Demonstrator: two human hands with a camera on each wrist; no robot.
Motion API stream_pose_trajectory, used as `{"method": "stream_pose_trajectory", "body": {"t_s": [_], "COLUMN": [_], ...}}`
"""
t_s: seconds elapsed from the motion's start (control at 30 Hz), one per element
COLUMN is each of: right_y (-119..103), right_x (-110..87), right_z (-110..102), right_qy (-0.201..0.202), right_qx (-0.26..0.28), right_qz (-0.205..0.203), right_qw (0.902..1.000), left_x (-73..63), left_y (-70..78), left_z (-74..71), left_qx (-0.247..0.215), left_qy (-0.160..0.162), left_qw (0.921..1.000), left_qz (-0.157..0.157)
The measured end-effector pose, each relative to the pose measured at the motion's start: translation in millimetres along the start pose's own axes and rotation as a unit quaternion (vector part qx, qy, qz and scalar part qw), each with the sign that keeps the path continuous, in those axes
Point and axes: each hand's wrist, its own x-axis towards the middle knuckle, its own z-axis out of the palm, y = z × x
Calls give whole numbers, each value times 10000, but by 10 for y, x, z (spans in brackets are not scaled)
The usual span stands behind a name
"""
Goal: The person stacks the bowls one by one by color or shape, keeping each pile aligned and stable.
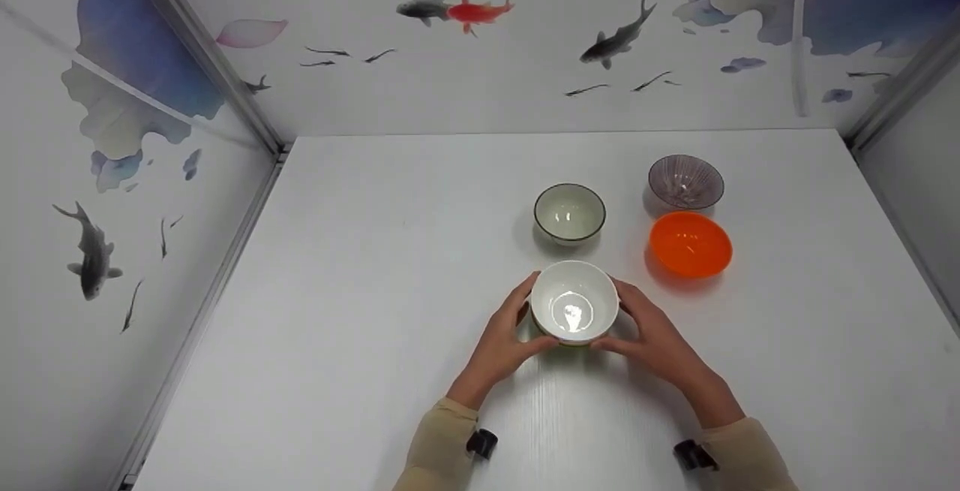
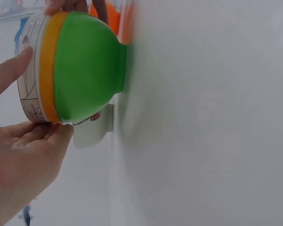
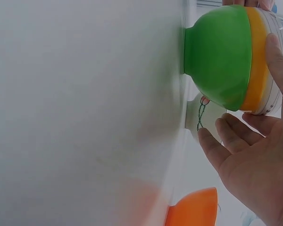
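A white bowl (image 1: pixel 574 302) with a patterned outer band sits nested in a yellow-orange bowl (image 2: pixel 51 66), which in turn sits in a green bowl (image 2: pixel 87 66). The green bowl's foot stands at the tabletop in both wrist views. From the left side my left hand (image 1: pixel 507 337) holds the white bowl, thumb against its near side and fingers round the far side. My right hand (image 1: pixel 654 337) mirrors it on the right, with its thumb (image 3: pixel 276 61) on the white bowl's outer wall.
Just behind the stack stands a pale green-grey bowl (image 1: pixel 569 213) with a dark rim. To the right are an orange bowl (image 1: pixel 690 245) and, behind it, a purple-grey striped bowl (image 1: pixel 685 182). Printed white walls (image 1: pixel 487 100) border the white table (image 1: pixel 360 266) at the back and sides.
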Motion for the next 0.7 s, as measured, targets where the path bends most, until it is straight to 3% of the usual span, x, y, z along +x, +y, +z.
{"method": "stream_pose_trajectory", "body": {"t_s": [0.7], "right_y": [-11], "right_x": [-2], "right_z": [-7], "right_qy": [-160], "right_qx": [-38], "right_qz": [345], "right_qw": [9993], "left_x": [-31], "left_y": [-72], "left_z": [51], "left_qx": [-125], "left_qy": [-9], "left_qw": [9998], "left_qz": [-128]}}
